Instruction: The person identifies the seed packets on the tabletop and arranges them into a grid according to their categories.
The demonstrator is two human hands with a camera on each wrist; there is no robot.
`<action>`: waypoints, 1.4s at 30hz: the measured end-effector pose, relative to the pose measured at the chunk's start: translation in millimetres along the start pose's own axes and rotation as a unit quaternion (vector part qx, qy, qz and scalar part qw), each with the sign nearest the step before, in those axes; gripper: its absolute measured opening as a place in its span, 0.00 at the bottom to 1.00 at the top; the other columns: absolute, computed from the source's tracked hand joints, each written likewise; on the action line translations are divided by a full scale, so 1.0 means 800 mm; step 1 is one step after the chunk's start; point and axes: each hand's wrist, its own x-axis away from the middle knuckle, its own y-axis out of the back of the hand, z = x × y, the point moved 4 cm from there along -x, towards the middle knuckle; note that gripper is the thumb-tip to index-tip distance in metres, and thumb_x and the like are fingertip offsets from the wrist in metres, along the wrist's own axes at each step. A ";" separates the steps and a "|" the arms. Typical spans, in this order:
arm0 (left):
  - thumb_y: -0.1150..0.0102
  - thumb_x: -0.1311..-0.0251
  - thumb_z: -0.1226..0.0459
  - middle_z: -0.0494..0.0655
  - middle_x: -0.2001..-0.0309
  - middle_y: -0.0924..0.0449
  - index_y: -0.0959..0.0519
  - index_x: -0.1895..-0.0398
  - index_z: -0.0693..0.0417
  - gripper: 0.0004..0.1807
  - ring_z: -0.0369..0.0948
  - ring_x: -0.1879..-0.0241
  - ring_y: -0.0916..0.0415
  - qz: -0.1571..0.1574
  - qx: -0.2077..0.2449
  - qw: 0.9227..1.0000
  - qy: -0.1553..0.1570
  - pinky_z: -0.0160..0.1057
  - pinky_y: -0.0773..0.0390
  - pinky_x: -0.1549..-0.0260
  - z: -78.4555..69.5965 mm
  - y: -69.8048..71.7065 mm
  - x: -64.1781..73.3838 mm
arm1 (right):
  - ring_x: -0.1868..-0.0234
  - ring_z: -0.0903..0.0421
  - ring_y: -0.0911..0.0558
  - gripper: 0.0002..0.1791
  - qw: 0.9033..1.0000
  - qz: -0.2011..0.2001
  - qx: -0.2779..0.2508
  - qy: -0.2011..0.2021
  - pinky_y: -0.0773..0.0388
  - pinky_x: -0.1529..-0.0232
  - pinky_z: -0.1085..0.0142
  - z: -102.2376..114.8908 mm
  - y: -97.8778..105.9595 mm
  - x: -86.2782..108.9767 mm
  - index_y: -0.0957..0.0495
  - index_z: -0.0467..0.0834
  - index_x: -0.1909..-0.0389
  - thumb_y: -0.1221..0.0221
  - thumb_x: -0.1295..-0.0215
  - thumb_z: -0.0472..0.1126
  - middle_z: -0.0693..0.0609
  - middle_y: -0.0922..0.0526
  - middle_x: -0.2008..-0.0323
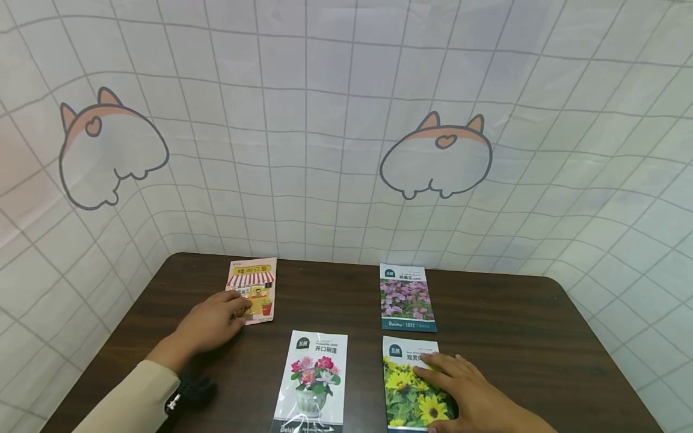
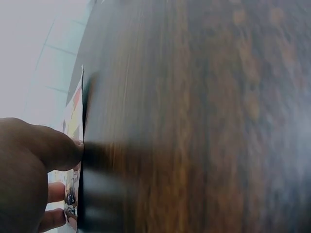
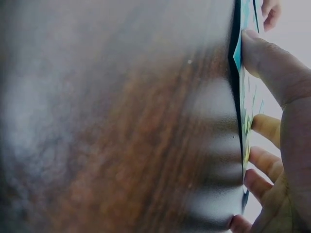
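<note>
A pink seed packet [image 1: 266, 304] with a striped awning picture lies at the back left of the table. My left hand [image 1: 212, 323] rests on its lower left part, with the thumb [image 2: 65, 148] at the packet's edge in the left wrist view. At the front right is a seed packet with yellow flowers [image 1: 403, 385]. Across its right side lies my right hand [image 1: 468, 391], fingers spread; the right wrist view shows the thumb [image 3: 265, 58] and fingertips touching the packet. The hand hides part of its print.
A white seed packet with pink flowers in a bowl [image 1: 319, 373] lies at the front middle. Behind the yellow-flower packet is one with purple flowers [image 1: 407, 299]. The dark wooden table [image 1: 509, 337] meets a white gridded cloth [image 1: 335, 150] at the back.
</note>
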 end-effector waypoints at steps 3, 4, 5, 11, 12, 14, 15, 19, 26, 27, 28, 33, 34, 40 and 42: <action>0.34 0.35 0.59 0.61 0.39 0.23 0.17 0.42 0.52 0.19 0.61 0.38 0.27 0.002 -0.001 1.000 -0.006 0.66 0.26 0.45 -0.005 -0.001 -0.003 | 0.30 0.42 0.31 0.45 1.000 0.001 0.001 0.000 0.36 0.40 0.28 0.000 0.001 0.000 0.32 0.55 0.25 0.39 0.39 0.72 0.48 0.32 0.27; 0.35 0.35 0.59 0.61 0.39 0.23 0.17 0.42 0.52 0.19 0.61 0.38 0.27 0.002 -0.001 1.000 -0.009 0.66 0.26 0.45 -0.007 -0.001 -0.005 | 0.30 0.42 0.31 0.45 1.000 0.001 0.000 0.000 0.36 0.40 0.28 0.000 0.001 0.000 0.32 0.55 0.25 0.39 0.39 0.72 0.48 0.32 0.27; 0.35 0.35 0.59 0.60 0.39 0.23 0.17 0.42 0.52 0.19 0.60 0.38 0.27 0.002 -0.002 1.000 -0.011 0.66 0.26 0.46 -0.009 -0.002 -0.006 | 0.30 0.42 0.31 0.45 1.000 0.001 -0.001 -0.001 0.36 0.40 0.28 0.000 0.001 0.000 0.32 0.55 0.25 0.39 0.39 0.72 0.48 0.32 0.27; 0.35 0.34 0.59 0.59 0.38 0.23 0.17 0.41 0.52 0.19 0.60 0.37 0.27 0.010 -0.002 1.000 -0.016 0.65 0.26 0.45 -0.019 -0.006 -0.012 | 0.30 0.41 0.31 0.45 1.000 0.003 0.000 -0.003 0.36 0.40 0.28 -0.001 0.000 0.000 0.32 0.55 0.25 0.39 0.39 0.73 0.48 0.32 0.27; 0.35 0.34 0.59 0.59 0.38 0.24 0.17 0.41 0.52 0.19 0.60 0.37 0.27 0.013 -0.001 1.000 -0.016 0.66 0.26 0.44 -0.021 -0.007 -0.013 | 0.30 0.41 0.31 0.45 1.000 0.005 -0.002 -0.004 0.36 0.40 0.28 -0.001 0.000 0.000 0.32 0.55 0.25 0.39 0.39 0.73 0.48 0.32 0.27; 0.35 0.33 0.58 0.59 0.38 0.24 0.17 0.41 0.52 0.19 0.60 0.36 0.28 0.018 -0.002 1.000 -0.017 0.66 0.27 0.44 -0.024 -0.009 -0.016 | 0.30 0.41 0.31 0.45 1.000 0.008 -0.006 -0.007 0.36 0.40 0.28 -0.001 -0.001 0.000 0.32 0.56 0.25 0.39 0.40 0.73 0.48 0.33 0.27; 0.35 0.33 0.58 0.59 0.38 0.24 0.17 0.41 0.51 0.19 0.60 0.36 0.28 0.019 -0.003 1.000 -0.018 0.66 0.27 0.44 -0.025 -0.010 -0.017 | 0.30 0.41 0.31 0.46 1.000 0.008 -0.006 -0.008 0.36 0.40 0.28 -0.002 -0.001 0.000 0.32 0.56 0.25 0.39 0.40 0.73 0.48 0.33 0.27; 0.35 0.33 0.58 0.58 0.38 0.24 0.17 0.41 0.51 0.19 0.59 0.36 0.28 0.021 -0.005 0.999 -0.025 0.66 0.27 0.43 -0.031 -0.013 -0.022 | 0.30 0.41 0.31 0.45 1.000 0.010 -0.010 -0.012 0.36 0.40 0.28 -0.001 -0.001 0.001 0.32 0.57 0.25 0.39 0.39 0.73 0.49 0.33 0.27; 0.35 0.33 0.58 0.58 0.39 0.23 0.17 0.42 0.52 0.18 0.58 0.37 0.27 0.017 0.000 0.999 -0.042 0.64 0.26 0.43 -0.047 -0.012 -0.028 | 0.29 0.39 0.33 0.46 0.998 0.035 -0.028 -0.036 0.39 0.38 0.27 -0.001 0.000 0.000 0.33 0.58 0.24 0.40 0.41 0.75 0.49 0.34 0.26; 0.35 0.33 0.58 0.58 0.39 0.23 0.17 0.42 0.52 0.18 0.58 0.37 0.27 0.017 0.000 0.999 -0.045 0.64 0.26 0.43 -0.049 -0.012 -0.029 | 0.29 0.39 0.33 0.46 0.998 0.037 -0.030 -0.037 0.40 0.38 0.27 -0.001 0.000 0.000 0.33 0.59 0.24 0.40 0.41 0.75 0.49 0.34 0.26; 0.35 0.33 0.58 0.58 0.39 0.23 0.16 0.42 0.52 0.18 0.58 0.37 0.27 0.018 0.001 0.999 -0.045 0.64 0.26 0.43 -0.051 -0.012 -0.030 | 0.29 0.39 0.33 0.46 0.998 0.037 -0.030 -0.037 0.40 0.38 0.27 -0.001 0.000 0.000 0.33 0.58 0.24 0.40 0.41 0.75 0.49 0.34 0.26; 0.38 0.31 0.60 0.58 0.39 0.22 0.16 0.42 0.51 0.16 0.58 0.37 0.27 0.019 0.000 0.999 -0.049 0.64 0.26 0.43 -0.058 -0.014 -0.035 | 0.30 0.39 0.32 0.46 0.999 0.034 -0.025 -0.033 0.39 0.38 0.27 0.000 0.000 -0.001 0.33 0.58 0.24 0.40 0.40 0.75 0.48 0.34 0.26; 0.39 0.30 0.60 0.57 0.39 0.22 0.16 0.42 0.51 0.16 0.58 0.37 0.26 0.018 0.003 0.999 -0.049 0.63 0.26 0.42 -0.059 -0.015 -0.036 | 0.30 0.39 0.32 0.46 0.999 0.034 -0.026 -0.033 0.39 0.38 0.27 0.000 0.000 0.000 0.33 0.58 0.24 0.40 0.40 0.75 0.48 0.34 0.26; 0.41 0.29 0.63 0.56 0.41 0.21 0.16 0.43 0.49 0.15 0.56 0.38 0.25 0.012 0.002 0.998 -0.061 0.61 0.25 0.42 -0.067 -0.018 -0.044 | 0.29 0.38 0.33 0.46 0.998 0.040 -0.030 -0.039 0.40 0.37 0.27 -0.001 -0.001 -0.001 0.33 0.57 0.24 0.40 0.40 0.75 0.48 0.34 0.26; 0.40 0.30 0.63 0.56 0.41 0.21 0.16 0.43 0.49 0.15 0.56 0.39 0.25 0.015 0.002 0.998 -0.062 0.62 0.25 0.43 -0.070 -0.018 -0.047 | 0.29 0.38 0.33 0.46 0.998 0.041 -0.030 -0.040 0.41 0.37 0.27 -0.001 -0.001 -0.001 0.33 0.57 0.24 0.40 0.40 0.75 0.48 0.34 0.26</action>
